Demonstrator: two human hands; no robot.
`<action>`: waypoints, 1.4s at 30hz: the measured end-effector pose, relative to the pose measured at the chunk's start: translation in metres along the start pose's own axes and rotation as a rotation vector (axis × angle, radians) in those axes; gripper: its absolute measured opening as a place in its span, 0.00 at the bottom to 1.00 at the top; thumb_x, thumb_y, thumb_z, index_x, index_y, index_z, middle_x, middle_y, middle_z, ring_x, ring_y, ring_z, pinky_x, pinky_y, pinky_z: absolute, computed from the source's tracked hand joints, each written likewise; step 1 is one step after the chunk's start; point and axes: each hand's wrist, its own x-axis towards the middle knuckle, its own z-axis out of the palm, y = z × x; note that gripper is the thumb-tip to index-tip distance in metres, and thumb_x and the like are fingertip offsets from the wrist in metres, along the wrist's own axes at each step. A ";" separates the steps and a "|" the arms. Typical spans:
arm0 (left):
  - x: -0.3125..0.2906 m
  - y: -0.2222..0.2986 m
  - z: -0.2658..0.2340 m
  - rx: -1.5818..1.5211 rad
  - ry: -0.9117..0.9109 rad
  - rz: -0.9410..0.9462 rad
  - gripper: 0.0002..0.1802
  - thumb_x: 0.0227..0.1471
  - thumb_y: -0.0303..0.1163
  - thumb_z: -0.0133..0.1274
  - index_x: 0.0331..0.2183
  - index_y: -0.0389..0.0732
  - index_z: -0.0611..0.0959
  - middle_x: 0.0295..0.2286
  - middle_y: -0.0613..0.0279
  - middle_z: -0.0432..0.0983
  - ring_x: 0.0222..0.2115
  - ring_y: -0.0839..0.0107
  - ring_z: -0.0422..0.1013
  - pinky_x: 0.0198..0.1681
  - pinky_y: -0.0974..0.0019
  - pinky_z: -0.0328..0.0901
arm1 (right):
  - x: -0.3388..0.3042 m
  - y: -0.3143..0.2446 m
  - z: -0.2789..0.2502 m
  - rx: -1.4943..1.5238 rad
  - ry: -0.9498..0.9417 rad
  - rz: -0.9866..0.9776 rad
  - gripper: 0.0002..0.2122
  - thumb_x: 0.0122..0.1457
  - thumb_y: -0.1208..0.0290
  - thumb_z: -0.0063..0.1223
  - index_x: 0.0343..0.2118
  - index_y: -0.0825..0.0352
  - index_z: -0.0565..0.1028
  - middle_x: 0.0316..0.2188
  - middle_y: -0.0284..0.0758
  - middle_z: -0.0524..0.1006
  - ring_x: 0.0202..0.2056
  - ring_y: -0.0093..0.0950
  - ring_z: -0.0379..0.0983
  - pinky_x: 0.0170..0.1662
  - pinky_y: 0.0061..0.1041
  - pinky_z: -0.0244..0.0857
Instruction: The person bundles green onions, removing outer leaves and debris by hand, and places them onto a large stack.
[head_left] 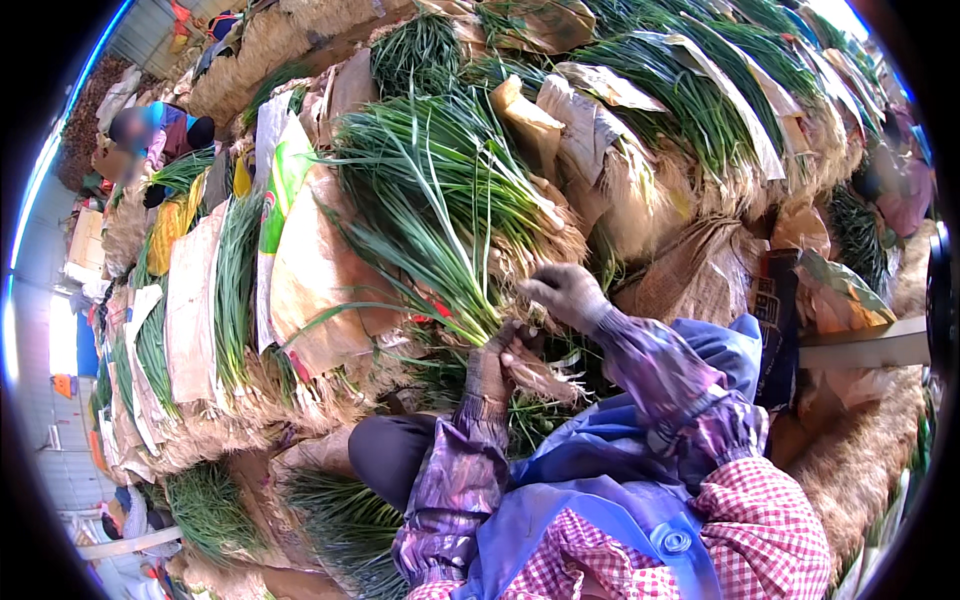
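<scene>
Pale panelled wall [40, 420] with a bright opening [62, 335], yellow sack [172, 230], co-worker at upper left [178, 135], pale bar [868, 343]

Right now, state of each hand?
Left hand: closed around long-leaved green stalks with pale roots.
Right hand: partly curled; whether it holds anything cannot be told.

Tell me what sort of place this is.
Probably an indoor vegetable-handling shed: onion-like greens lie stacked in rows with pale sheets among them, a panelled wall stands at left, and the left hand holds a bunch.
</scene>
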 end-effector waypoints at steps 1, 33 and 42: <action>-0.006 -0.002 -0.003 -0.017 -0.025 -0.042 0.08 0.51 0.33 0.55 0.31 0.40 0.76 0.18 0.69 0.70 0.19 0.73 0.69 0.21 0.73 0.64 | 0.012 0.005 0.009 0.320 -0.056 0.035 0.16 0.54 0.60 0.57 0.37 0.70 0.76 0.31 0.32 0.78 0.33 0.20 0.72 0.37 0.21 0.66; -0.030 -0.007 -0.033 -0.413 -0.335 0.037 0.13 0.52 0.33 0.53 0.40 0.43 0.73 0.26 0.63 0.70 0.31 0.70 0.66 0.41 0.63 0.64 | 0.107 0.054 -0.056 -0.904 0.102 0.113 0.13 0.46 0.56 0.55 0.29 0.60 0.78 0.20 0.36 0.76 0.25 0.39 0.74 0.28 0.36 0.67; 0.030 0.012 -0.009 -0.130 -0.195 0.093 0.09 0.50 0.34 0.56 0.32 0.40 0.76 0.27 0.61 0.77 0.20 0.78 0.70 0.23 0.75 0.66 | 0.010 -0.041 -0.002 -0.937 0.148 -0.485 0.07 0.52 0.65 0.46 0.25 0.61 0.75 0.22 0.33 0.75 0.28 0.31 0.74 0.31 0.32 0.69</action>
